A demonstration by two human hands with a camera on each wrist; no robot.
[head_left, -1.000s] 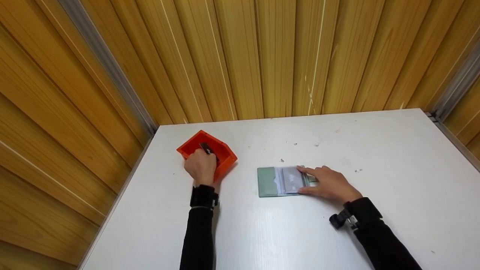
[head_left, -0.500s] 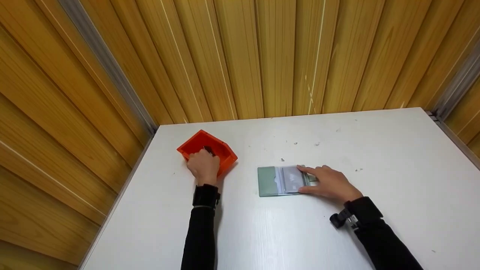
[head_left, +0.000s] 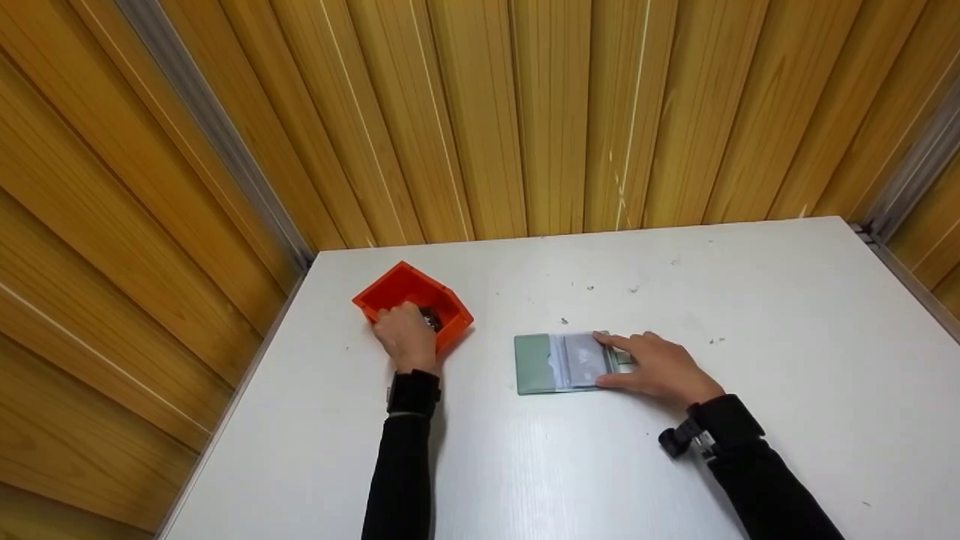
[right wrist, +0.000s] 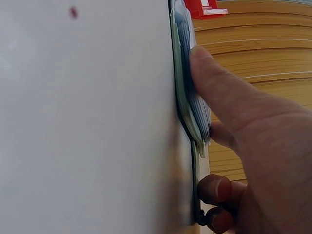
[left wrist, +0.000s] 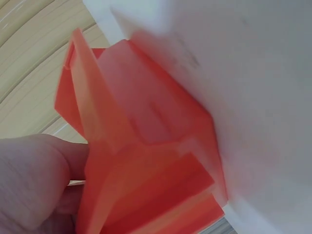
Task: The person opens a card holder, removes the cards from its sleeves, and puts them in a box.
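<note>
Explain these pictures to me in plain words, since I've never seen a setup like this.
No machine does the work here: these are a person's two bare hands. The widest picture comes from a camera worn on the head, looking forward and down. The other two come from cameras worn at the black wristbands, each close to its hand's work.

On the white table sit a red-orange bin and an opened green card holder with clear sleeves. The right hand holds the card holder at those sleeves. The left hand reaches into the bin, where a dark object shows beside it; whether it grips that object is hidden.
</note>
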